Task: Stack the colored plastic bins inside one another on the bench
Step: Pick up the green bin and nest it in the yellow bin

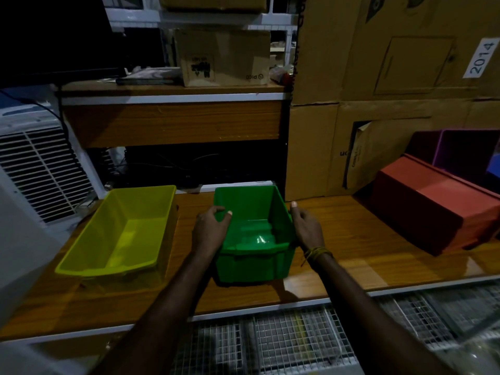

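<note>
Gripping the glossy green bin (254, 234) with left hand (211, 228) and right hand (305, 226), we read "2014" on a label (481, 58).

Place: storeroom or stockroom.
Evidence: cartons (392, 50) standing stacked against the wall; shelving (173, 90) holding a box (223, 56); wooden bench (338, 255) carrying plastic bins (121, 228).

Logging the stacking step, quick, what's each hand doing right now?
Left hand: grips the left rim of the green bin.
Right hand: grips the green bin's right rim.
</note>
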Motion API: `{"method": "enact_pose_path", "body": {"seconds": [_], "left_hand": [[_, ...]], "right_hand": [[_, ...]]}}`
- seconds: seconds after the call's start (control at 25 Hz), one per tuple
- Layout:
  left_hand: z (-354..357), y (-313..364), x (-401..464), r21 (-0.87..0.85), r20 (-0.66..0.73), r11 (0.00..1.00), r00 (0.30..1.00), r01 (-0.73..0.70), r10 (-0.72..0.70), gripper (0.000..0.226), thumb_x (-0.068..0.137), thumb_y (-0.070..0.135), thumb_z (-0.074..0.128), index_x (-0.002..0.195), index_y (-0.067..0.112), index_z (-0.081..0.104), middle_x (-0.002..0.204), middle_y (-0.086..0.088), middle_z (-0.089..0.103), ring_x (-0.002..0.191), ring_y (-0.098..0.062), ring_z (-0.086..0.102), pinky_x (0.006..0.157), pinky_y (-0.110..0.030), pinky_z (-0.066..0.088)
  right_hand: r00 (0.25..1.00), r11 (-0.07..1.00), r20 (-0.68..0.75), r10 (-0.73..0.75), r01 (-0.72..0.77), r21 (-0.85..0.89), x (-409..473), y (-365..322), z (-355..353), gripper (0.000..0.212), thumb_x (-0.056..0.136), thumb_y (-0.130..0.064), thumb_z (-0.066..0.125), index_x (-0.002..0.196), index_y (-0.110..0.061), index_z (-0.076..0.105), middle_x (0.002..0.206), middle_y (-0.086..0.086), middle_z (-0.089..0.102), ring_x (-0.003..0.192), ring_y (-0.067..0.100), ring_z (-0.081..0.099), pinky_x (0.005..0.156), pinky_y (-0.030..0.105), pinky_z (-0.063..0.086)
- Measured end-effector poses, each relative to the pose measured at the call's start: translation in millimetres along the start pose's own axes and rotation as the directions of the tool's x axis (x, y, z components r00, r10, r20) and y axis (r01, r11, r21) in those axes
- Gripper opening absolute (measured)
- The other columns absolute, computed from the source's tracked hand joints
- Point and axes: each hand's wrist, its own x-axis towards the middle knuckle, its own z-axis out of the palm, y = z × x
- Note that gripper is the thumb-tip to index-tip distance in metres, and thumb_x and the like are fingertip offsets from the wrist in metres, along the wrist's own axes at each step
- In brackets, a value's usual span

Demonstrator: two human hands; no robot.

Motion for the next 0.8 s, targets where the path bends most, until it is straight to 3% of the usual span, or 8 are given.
{"method": "enact_pose_path", "body": {"seconds": [0.08, 0.12, 0.24, 0.32, 0.4, 0.68, 0.8], "left_hand": [[8, -12, -11, 0.023, -0.002, 0.999, 1.0, 0.024, -0.024, 0.038, 0.09, 0.038, 0.063, 0.125, 0.021, 0.061, 0.127, -0.013, 0.058, 0.094, -0.024, 0.063, 0.061, -0.03, 0.05], [11, -16, -17, 0.028, -0.004, 0.999, 0.999, 0.037, -0.037, 0.038, 0.09, 0.036, 0.064, 0.125, 0.022, 0.061, 0.128, -0.013, 0.055, 0.101, -0.026, 0.061, 0.066, -0.028, 0.047], [21, -30, -25, 0.006, 0.005, 0.999, 0.999, 0.04, -0.04, 0.034, 0.088, 0.034, 0.067, 0.12, 0.025, 0.062, 0.129, -0.013, 0.051, 0.109, -0.029, 0.057, 0.081, -0.037, 0.054], [27, -35, -28, -0.001, 0.024, 1.0, 1.0, 0.008, -0.008, 0.032, 0.087, 0.035, 0.067, 0.118, 0.027, 0.062, 0.131, -0.011, 0.05, 0.111, -0.028, 0.056, 0.083, -0.046, 0.057], [31, -37, -29, 0.028, 0.028, 1.0, 1.0, 0.0, -0.001, 0.033, 0.087, 0.037, 0.067, 0.118, 0.03, 0.061, 0.133, -0.01, 0.048, 0.115, -0.028, 0.054, 0.085, -0.046, 0.056], [30, -22, -29, 0.251, -0.055, 0.967, 0.997, -0.031, 0.046, 0.039, 0.085, 0.044, 0.062, 0.123, 0.034, 0.058, 0.138, -0.006, 0.051, 0.125, -0.03, 0.048, 0.098, -0.041, 0.045], [9, -17, -25, 0.237, -0.06, 0.969, 0.994, -0.071, 0.088, 0.039, 0.086, 0.043, 0.062, 0.124, 0.034, 0.059, 0.142, -0.006, 0.048, 0.126, -0.03, 0.048, 0.099, -0.044, 0.046]], "right_hand": [[1.0, 1.0, 0.017, 0.007, -0.007, -0.021, -10, 15, 11, 0.059, 0.097, -0.058, 0.035, 0.103, -0.009, 0.068, 0.091, 0.019, 0.068, 0.074, 0.029, 0.06, 0.057, 0.031, 0.046], [1.0, 1.0, 0.023, 0.007, -0.006, -0.027, -14, 23, 17, 0.065, 0.092, -0.067, 0.034, 0.103, -0.012, 0.068, 0.094, 0.019, 0.068, 0.076, 0.03, 0.063, 0.063, 0.038, 0.054], [1.0, 0.996, 0.023, 0.016, -0.013, -0.092, -21, 41, 31, 0.079, 0.078, -0.083, 0.032, 0.112, -0.021, 0.066, 0.115, 0.014, 0.062, 0.095, 0.027, 0.064, 0.083, 0.049, 0.058], [1.0, 0.995, 0.018, -0.012, 0.014, -0.098, -30, 35, 33, 0.056, 0.088, -0.066, 0.045, 0.116, -0.021, 0.064, 0.125, 0.013, 0.056, 0.109, 0.027, 0.058, 0.094, 0.048, 0.053], [0.999, 0.997, 0.018, -0.026, 0.028, -0.069, -34, 31, 34, 0.042, 0.093, -0.052, 0.051, 0.121, -0.022, 0.061, 0.132, 0.013, 0.051, 0.119, 0.026, 0.052, 0.101, 0.048, 0.049], [0.998, 0.987, -0.037, -0.044, 0.038, -0.155, -40, 12, 51, 0.044, 0.089, -0.057, 0.055, 0.122, -0.028, 0.06, 0.124, 0.011, 0.057, 0.116, 0.026, 0.052, 0.091, 0.036, 0.047], [0.996, 0.987, -0.064, -0.054, 0.044, -0.152, -42, -7, 55, 0.043, 0.088, -0.055, 0.055, 0.122, -0.028, 0.061, 0.123, 0.011, 0.058, 0.117, 0.028, 0.051, 0.09, 0.037, 0.048]]}}
